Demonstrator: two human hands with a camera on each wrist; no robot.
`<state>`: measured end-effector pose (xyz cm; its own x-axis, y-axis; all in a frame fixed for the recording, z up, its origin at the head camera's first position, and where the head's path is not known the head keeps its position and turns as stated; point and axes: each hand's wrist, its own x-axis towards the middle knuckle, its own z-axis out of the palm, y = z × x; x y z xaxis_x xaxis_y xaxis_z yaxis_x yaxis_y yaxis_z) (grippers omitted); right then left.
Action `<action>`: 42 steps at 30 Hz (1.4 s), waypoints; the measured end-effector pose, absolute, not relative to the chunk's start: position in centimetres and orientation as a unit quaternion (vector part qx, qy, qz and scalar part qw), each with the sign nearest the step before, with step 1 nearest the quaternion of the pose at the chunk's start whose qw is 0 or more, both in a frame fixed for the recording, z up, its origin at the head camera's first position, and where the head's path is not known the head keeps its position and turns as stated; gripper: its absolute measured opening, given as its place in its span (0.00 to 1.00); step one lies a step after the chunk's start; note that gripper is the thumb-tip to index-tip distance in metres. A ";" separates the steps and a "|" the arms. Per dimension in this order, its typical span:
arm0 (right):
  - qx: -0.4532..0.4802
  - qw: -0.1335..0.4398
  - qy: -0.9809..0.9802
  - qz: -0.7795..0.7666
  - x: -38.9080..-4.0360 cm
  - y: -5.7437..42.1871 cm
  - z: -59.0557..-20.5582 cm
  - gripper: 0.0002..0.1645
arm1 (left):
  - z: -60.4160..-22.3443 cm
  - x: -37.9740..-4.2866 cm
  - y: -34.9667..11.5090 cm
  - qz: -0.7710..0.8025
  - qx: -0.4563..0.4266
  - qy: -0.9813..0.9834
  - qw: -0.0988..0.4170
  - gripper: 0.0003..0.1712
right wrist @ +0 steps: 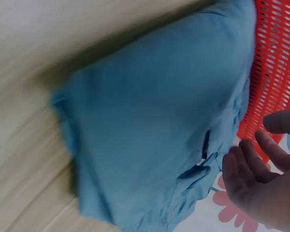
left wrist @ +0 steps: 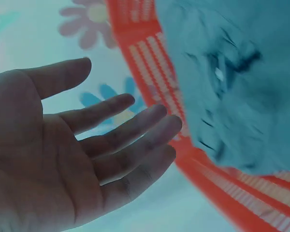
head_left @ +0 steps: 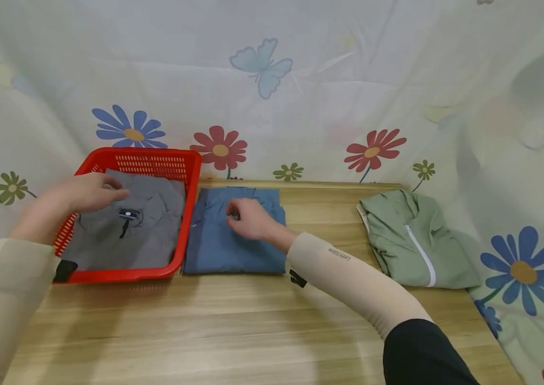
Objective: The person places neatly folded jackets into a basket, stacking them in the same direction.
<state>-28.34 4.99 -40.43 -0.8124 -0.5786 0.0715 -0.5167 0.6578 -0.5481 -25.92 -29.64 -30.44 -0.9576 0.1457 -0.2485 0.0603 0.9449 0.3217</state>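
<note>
Blue cloth, folded into a neat rectangle, is the blue garment (head_left: 224,240) under my right hand (head_left: 249,218). It lies flat on the wooden tabletop (head_left: 233,326), just beside the right wall of the red basket (head_left: 194,176), and its far edge has a small collar or placket with a dark slit. In the right wrist view the fabric looks smooth, with a few soft wrinkles near that edge. My right hand rests over the upper middle of it; its fingers (right wrist: 241,169) are relaxed and slightly bent, not pinching the cloth, and I cannot tell if the tips touch the fabric.

The red basket is plastic with a pattern of small slots in its walls. Inside it lies a folded grey garment (head_left: 142,235), which fills almost the whole bottom and shows a small dark tag and a dark zip pull in the middle. My left hand (head_left: 86,192) is over the far left corner of this grey garment, at the basket rim. In the left wrist view its fingers (left wrist: 130,128) are straight and a little spread, holding nothing.

Farther right on the tabletop, well apart from the blue one, lies a green jacket (head_left: 413,240) with a white zip. A flowered sheet (head_left: 301,80) hangs behind everything.
</note>
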 end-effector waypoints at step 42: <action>-0.279 0.099 0.955 -0.028 -27.6 11.9 -44.4 0.35 | -30.2 -20.8 -14.2 0.254 0.135 0.956 0.064 0.29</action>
